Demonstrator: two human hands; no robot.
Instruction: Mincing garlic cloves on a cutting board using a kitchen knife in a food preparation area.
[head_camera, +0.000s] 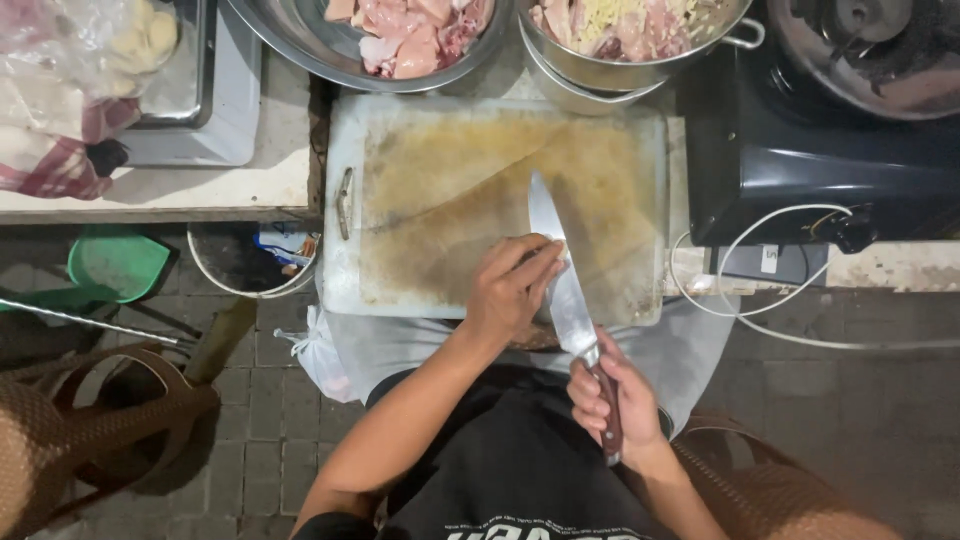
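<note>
A large chef's knife (556, 260) with a dark red handle lies at a slant over the near right part of a stained white cutting board (450, 170). My right hand (612, 398) grips the handle below the board's front edge. My left hand (512, 285) rests on the board with its fingers against the flat of the blade. The board carries brown smears and nothing else.
Behind the board stand a metal bowl of raw chicken pieces (400, 35) and a steel pot of chicken with shredded bits (625, 35). A black gas stove (820, 150) is at right, with a white cable (760, 300). A waste bucket (250, 262), green dustpan (118, 265) and wicker chair (70, 430) are at left.
</note>
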